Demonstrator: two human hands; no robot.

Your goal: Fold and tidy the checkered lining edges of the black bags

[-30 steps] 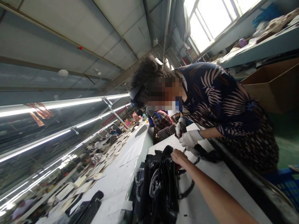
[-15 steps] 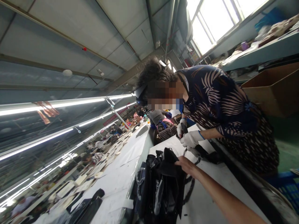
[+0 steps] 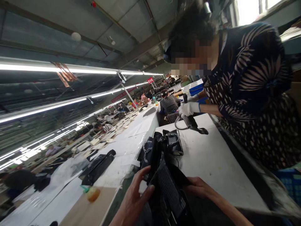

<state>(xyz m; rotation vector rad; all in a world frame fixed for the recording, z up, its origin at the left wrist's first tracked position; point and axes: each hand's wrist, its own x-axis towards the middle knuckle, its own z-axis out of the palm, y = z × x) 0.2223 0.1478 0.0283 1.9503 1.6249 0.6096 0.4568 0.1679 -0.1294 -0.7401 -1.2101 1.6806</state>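
The white desk [image 3: 218, 169] runs from near to far, with a co-worker [image 3: 251, 72] bent over its far right side. Black bags [image 3: 150, 153] are bunched at its left edge. Nearest stands the black bag [image 3: 168, 182], between the two hands and just on the near side of that bunch; its textured strip slants from far left to near right, so its length points roughly away from the wearer. The right hand [image 3: 198, 188] is the closer one, fingers bent around the bag's right edge and pinching it. The left hand [image 3: 137, 194] lies along the left side, thumb and forefinger spread, the bag directly right of the thumb tip; whether that tip touches, I cannot tell.
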